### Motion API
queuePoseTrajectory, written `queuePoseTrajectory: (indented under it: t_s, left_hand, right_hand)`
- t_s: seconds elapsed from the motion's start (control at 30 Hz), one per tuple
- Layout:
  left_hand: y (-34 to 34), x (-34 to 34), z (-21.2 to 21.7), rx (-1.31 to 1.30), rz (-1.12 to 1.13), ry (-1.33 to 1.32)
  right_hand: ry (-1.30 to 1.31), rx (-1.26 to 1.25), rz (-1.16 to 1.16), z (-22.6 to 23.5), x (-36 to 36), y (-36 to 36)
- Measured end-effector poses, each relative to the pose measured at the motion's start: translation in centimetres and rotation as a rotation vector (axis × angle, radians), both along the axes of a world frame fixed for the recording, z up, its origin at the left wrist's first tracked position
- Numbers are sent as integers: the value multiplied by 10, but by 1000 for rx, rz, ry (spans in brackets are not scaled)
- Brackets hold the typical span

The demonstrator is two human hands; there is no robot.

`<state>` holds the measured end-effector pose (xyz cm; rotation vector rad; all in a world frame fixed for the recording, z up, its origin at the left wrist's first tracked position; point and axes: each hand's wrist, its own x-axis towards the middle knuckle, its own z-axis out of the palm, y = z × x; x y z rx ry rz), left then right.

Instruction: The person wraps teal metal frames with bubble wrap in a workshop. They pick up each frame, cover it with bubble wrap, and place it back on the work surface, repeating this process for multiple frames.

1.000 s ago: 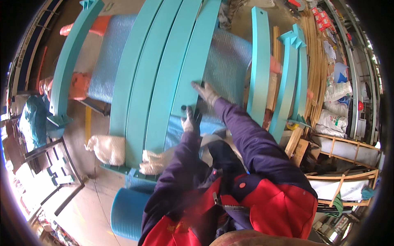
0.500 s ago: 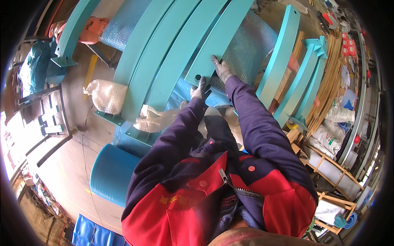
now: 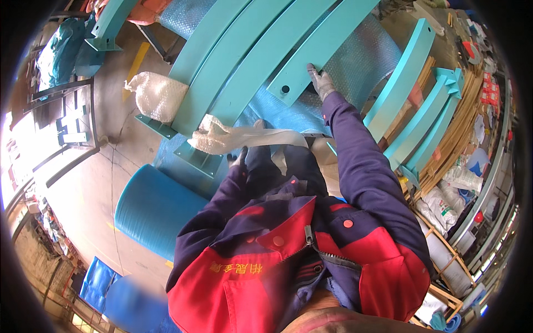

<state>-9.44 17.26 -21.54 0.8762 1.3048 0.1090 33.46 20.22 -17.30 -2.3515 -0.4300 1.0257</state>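
Observation:
My right hand (image 3: 322,84), in a grey glove with dark fingertips, grips the right edge of a curved teal metal beam (image 3: 311,62) near its end with a round hole. Its thumb lies on top; the other fingers are partly hidden at the edge. My left hand (image 3: 238,159), gloved alike, is low in front of my body with fingers apart, holding nothing visible. It is just below a strip of white foam wrap (image 3: 261,137) that hangs from the flanged end of a neighbouring teal beam (image 3: 244,91).
Bubble wrap (image 3: 363,55) lies under the beams. More curved teal beams (image 3: 401,83) rest at the right beside long wooden strips (image 3: 452,133). A big blue roll (image 3: 155,208) sits at the lower left. White wrap (image 3: 158,97) covers another beam end. A metal frame (image 3: 94,116) stands left.
My left hand has left the end of the beam and drawn back toward my body. My right hand stays on the beam's edge. The view has shifted; the white foam strip now stretches out further right.

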Motion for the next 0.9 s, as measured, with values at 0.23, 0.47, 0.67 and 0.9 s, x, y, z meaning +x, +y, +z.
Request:
queuePoseTrajectory:
  t_s: [0.23, 0.47, 0.67, 0.9]
  left_hand:
    - [30, 80, -3, -288, 421, -145]
    - [65, 132, 24, -564, 736, -252]
    - [76, 131, 41, -698, 745, -393]
    - [65, 108, 42, -649, 490, -242]
  right_hand:
    - [44, 96, -46, -28, 11, 4]
    - [168, 152, -208, 57, -5, -5]
    - [91, 57, -121, 63, -10, 5]
    - [-95, -107, -42, -15, -1, 12]
